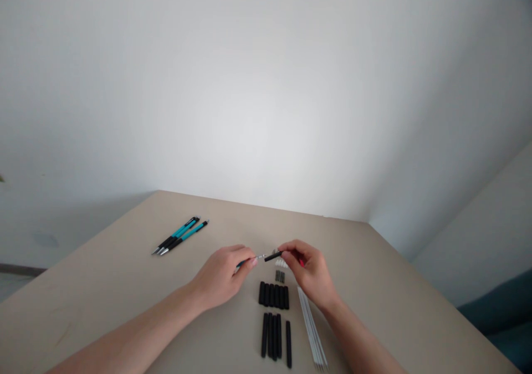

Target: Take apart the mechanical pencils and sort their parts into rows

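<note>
My left hand (pixel 226 274) pinches a blue pen part (pixel 240 264) whose thin, pale end points right. A black pen grip (pixel 273 256) is held between the thumb and fingers of my right hand (pixel 308 266). The two ends are close together; I cannot tell whether they touch. Beneath the hands lie small white pieces (pixel 281 263), partly hidden by my right hand, and a cluster of small grey springs (pixel 280 276). Nearer to me is a row of several short black tubes (pixel 274 295). Longer black tubes (pixel 272 336) lie below that row, one of them set apart.
Several thin white ink refills (pixel 311 329) lie beside my right forearm. Three turquoise and black pens (pixel 182 235) rest together at the back left of the beige table (pixel 124 285). A white wall (pixel 266 86) rises behind it. Something red (pixel 301 262) shows behind my right fingers.
</note>
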Available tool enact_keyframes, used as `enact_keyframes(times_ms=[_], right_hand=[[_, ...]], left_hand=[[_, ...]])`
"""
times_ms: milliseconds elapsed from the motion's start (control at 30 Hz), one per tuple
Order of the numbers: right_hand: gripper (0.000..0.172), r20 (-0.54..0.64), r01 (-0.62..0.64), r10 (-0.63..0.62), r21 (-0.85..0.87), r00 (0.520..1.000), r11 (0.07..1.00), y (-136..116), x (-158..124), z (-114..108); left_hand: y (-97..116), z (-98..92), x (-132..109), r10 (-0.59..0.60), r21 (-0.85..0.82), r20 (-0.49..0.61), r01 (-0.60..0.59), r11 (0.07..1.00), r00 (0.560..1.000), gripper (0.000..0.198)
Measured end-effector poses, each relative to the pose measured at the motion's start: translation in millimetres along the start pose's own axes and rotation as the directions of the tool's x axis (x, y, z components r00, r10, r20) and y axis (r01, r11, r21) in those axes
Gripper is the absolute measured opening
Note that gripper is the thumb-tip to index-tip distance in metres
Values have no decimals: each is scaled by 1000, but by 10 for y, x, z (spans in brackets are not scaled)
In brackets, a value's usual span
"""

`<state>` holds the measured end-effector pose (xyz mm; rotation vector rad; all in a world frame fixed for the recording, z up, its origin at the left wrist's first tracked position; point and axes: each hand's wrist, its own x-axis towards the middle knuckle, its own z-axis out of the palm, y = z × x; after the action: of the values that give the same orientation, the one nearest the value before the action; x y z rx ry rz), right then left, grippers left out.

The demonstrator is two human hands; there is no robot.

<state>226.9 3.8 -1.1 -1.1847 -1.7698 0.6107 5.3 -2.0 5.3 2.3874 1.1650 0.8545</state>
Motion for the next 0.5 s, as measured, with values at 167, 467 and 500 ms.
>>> enact_keyframes(times_ms=[167,467,500], right_hand=[[11,199,100,-99,2,975,995,-134,-38,-3],[18,417,191,-196,54,887,980,-338,-102,42],[18,430,203,-206,54,879,978,-349,-109,47]], left_hand=[[-1,-8,16,-31,2,-67,31,1000,997,29],[-37,14,28,-45,8,-85,46,999,995,27],[-40,17,31,-46,6,-85,47,999,995,27]])
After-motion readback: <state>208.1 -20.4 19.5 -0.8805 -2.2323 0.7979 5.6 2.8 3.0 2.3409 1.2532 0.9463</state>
